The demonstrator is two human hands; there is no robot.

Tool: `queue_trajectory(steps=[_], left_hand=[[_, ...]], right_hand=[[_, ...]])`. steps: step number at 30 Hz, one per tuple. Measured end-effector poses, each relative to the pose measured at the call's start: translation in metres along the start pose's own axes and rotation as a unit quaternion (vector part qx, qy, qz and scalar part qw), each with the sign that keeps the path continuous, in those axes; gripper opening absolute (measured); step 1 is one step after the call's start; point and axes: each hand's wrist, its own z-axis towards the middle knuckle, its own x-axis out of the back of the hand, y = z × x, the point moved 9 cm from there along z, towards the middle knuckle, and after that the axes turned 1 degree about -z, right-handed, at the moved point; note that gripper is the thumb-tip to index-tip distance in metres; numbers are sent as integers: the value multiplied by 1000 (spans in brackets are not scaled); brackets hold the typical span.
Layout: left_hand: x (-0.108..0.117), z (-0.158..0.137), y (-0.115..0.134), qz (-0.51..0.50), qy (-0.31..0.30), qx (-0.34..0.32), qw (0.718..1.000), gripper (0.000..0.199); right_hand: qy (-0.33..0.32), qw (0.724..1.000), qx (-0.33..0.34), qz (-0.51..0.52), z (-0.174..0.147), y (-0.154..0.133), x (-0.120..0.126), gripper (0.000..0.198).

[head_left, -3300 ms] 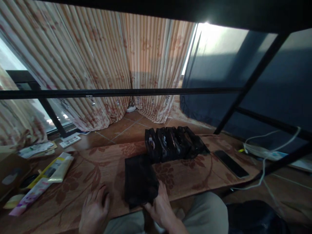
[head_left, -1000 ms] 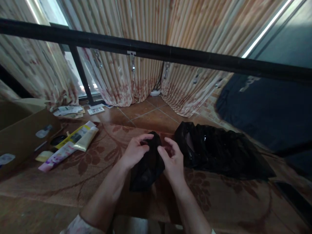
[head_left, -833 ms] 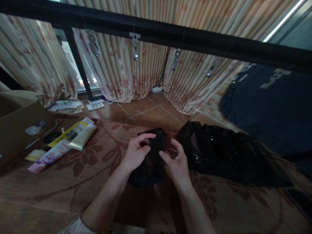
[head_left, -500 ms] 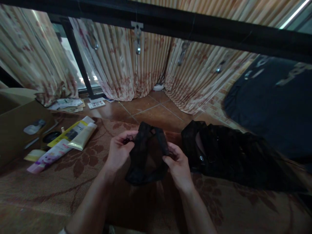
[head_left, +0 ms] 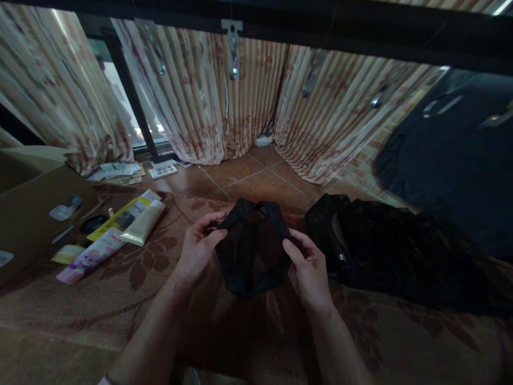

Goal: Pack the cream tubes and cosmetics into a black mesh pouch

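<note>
Between my hands a thin black mesh cloth piece is stretched out, with a darker band along its edge and an opening toward the far side; its exact kind I cannot make out. My left hand pinches the left edge between thumb and fingers. On the opposite edge my right hand pinches the band in the same way. Just right of that hand lies a row of similar black folded fabric, with a small shiny piece near its left end.
Several tubes, among them a pink-and-white tube, lie on the patterned brown cover at left. Beside them stands a cardboard box. A dark bar with hanging metal clips crosses above, before striped curtains.
My hands have moved apart, and the mesh piece is spread wider between them. The view has shifted slightly, so the surroundings sit a little farther right.
</note>
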Motion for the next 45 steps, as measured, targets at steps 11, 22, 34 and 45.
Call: queue_trajectory(steps=[11,22,34,45], left_hand=[[-20,-4,-8,-55,-48,10,997,38],[-33,-2,-5,-43,-74,-55,995,33],[-29,-5,-3,-13,-45,-53,998,30],[-47,-14,1,-11,-127,-65,990,40]], right_hand=[[-9,1000,-9,-4,-4,-3,-4,33],[-8,1000,6,-8,-1,-6,2,29],[-8,1000,0,-16,-5,-9,-1,31],[-74,997,16,-31,-10,-10,-16,34]])
